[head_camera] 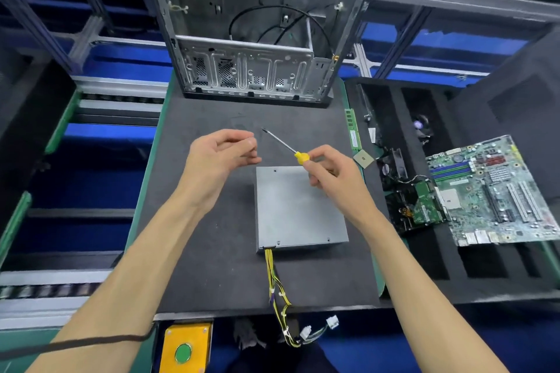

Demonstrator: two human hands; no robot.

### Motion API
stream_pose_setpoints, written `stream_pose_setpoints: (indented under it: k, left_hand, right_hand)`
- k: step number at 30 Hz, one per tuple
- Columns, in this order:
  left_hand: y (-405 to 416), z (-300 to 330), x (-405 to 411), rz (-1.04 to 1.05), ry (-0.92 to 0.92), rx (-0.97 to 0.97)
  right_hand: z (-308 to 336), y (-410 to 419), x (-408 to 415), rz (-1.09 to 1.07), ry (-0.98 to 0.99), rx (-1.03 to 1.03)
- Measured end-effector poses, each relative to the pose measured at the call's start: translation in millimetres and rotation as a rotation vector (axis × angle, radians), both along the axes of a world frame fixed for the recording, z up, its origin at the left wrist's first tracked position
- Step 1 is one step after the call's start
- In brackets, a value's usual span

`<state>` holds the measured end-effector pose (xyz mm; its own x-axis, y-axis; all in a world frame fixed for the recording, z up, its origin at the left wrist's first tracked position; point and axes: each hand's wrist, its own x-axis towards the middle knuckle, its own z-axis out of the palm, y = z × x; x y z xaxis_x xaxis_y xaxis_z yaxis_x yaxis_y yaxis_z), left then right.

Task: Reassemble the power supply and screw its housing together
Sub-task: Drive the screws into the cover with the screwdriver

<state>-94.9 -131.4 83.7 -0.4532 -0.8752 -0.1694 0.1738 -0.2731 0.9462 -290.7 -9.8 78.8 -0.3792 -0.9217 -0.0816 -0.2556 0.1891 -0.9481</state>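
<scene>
Screwing step | power supply [298,206] lid on at bench middle; right hand [328,171] grips screwdriver [286,147]; left hand [222,151] fingers curled, maybe pinching a screw; cannot tell

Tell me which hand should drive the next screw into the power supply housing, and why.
Right. The right hand already grips the yellow-handled screwdriver just above the power supply lid. The left hand hovers beside the tip with fingers curled, possibly pinching a screw; too small to tell.

computer case [251,39] upright, far | motherboard [497,191] right tray | green button [183,353] near edge
</scene>
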Motion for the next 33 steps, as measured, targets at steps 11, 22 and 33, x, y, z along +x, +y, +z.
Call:
stream_pose_setpoints:
  k: [11,22,33]
  left_hand:
    - [21.9,10.1,-3.0,-0.027,0.016,-0.007]
    - [35.1,23.4,2.7,-0.131,-0.09,-0.051]
    - [54.4,35.0,-8.1,-0.051,-0.089,0.061]
  right_hand:
    - [8.4,36.8,-3.0,0.018,0.037,-0.002]
    - [25.2,54.8,-8.2,0.076,0.086,0.004]
    - [33.7,64.5,-24.0,0.061,-0.075,-0.097]
